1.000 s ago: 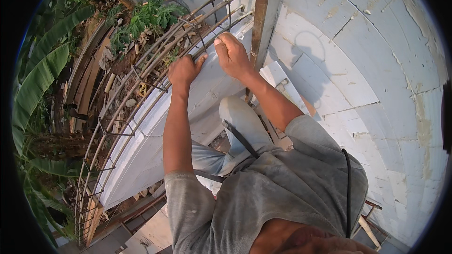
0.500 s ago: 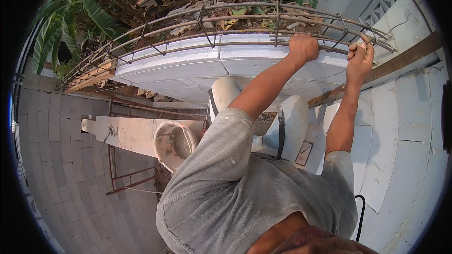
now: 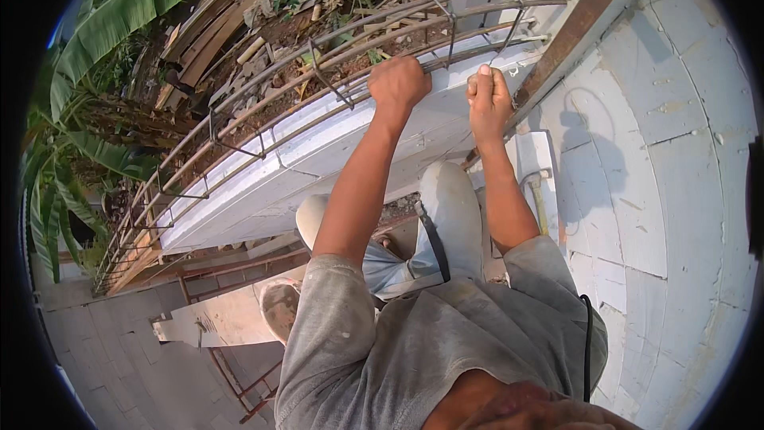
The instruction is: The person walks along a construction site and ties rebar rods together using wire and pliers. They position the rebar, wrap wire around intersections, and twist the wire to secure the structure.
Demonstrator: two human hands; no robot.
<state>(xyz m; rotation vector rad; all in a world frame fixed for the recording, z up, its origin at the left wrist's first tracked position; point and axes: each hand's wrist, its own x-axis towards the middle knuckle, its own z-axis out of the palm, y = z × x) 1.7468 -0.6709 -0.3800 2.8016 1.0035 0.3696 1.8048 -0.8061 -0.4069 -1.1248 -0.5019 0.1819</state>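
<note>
A long cage of steel reinforcing bars (image 3: 294, 84) with bent stirrups runs along the top of a white block wall (image 3: 318, 143). My left hand (image 3: 399, 84) is closed in a fist over its near lower bar. To the right, my right hand (image 3: 489, 103) is pinched closed just below the bars, near the last stirrup (image 3: 514, 24). A thin dark wire reaches from that stirrup to its thumb and fingertip. The bar ends meet a pale column at the right.
A rusty beam (image 3: 585, 16) slants beside the right block wall (image 3: 668, 151). A hammer (image 3: 539, 199) lies near my right forearm. A bucket (image 3: 280, 308) stands on a plank (image 3: 231, 314) at lower left. Banana leaves (image 3: 119, 32) and timber scraps (image 3: 215, 24) lie beyond the cage.
The view has swung to the right, and the cage now slants more. My right hand has come down from the top bars to just below them. My left hand still grips the bar.
</note>
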